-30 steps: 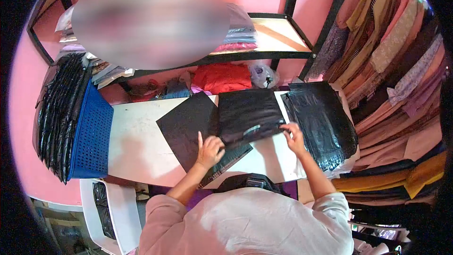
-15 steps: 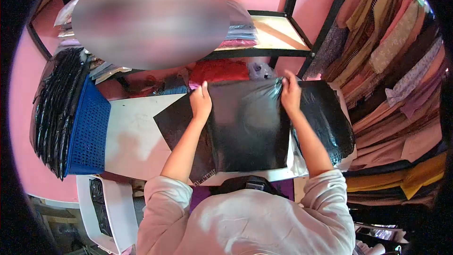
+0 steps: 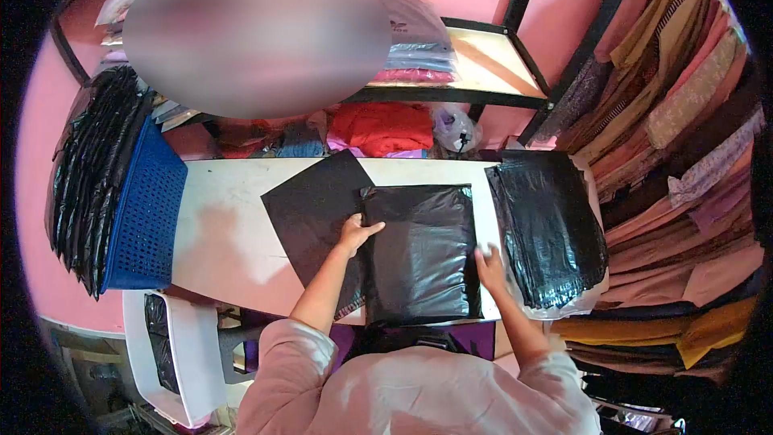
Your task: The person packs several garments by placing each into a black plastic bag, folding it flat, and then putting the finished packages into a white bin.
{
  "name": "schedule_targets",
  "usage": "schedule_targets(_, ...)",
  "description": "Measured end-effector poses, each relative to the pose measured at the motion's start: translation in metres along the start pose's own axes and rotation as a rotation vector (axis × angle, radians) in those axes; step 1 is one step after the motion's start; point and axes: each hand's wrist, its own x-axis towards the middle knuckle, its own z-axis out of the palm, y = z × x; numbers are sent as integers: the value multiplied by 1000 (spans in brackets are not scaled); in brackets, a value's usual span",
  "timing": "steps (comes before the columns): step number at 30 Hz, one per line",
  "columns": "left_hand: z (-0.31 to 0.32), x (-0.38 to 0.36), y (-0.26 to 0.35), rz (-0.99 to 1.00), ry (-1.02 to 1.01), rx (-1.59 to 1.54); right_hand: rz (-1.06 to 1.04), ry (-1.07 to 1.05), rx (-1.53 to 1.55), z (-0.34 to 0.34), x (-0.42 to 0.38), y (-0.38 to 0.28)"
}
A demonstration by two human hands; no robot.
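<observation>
One filled-looking black plastic packet [image 3: 419, 258] was laid flat on the white table [image 3: 217, 254], close to its front edge, its left side overlapping a flat black bag [image 3: 310, 213]. At the packet's left edge the left hand [image 3: 353, 235] was placed, thumb spread out over the film; whether any of it was pinched by the other fingers cannot be told. By the right edge the right hand [image 3: 490, 270] was held, thumb and fingertips slightly parted but blurred, so contact or grip cannot be told. The packet was, by judgement, being settled and squared between the hands; for any lift, a firm hold on both sides of the slick film would have been called for. Farther out, a stack of black bags [image 3: 551, 229] was set at the right, and a blue basket [image 3: 145, 217] loaded with black packets [image 3: 88, 177] at the left.
</observation>
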Motion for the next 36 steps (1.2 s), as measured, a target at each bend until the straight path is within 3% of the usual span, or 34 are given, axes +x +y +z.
schedule_targets(1, 1, -5, 7, -14, 46, 99, 234, -127, -78, -16, -27, -8)
schedule_targets(3, -1, 2, -1, 14, 6, 63, 363, -308, -76, -23, -67, 21)
schedule_targets(5, -1, 17, -15, -128, -65, 85, 226, -287, 209, -12, -89, 37)
schedule_targets(7, -1, 22, -24, -147, -130, -55, 293, -270, 325, -14, -94, 17)
schedule_targets(9, 4, -6, 2, -99, -146, -130, 617, -191, 866, -11, -94, 20)
schedule_targets(14, 3, -32, 3, 89, -191, -322, 429, -64, 1230, -16, -109, -13)
schedule_targets(17, -8, -52, 11, 106, -219, -538, 238, -127, 1730, -7, -140, -54)
schedule_targets(19, -24, -76, 23, 122, -229, -597, 101, -130, 1605, 19, -151, -46)
schedule_targets(22, -52, -101, 17, 213, -142, -613, 187, -1, 1386, 41, -167, -77)
schedule_targets(29, -129, -199, -18, 296, 95, -637, 132, -201, 1344, 65, -205, -128)
schedule_targets(36, -171, -292, -64, 240, 212, -708, 132, -256, 1281, 85, -282, -156)
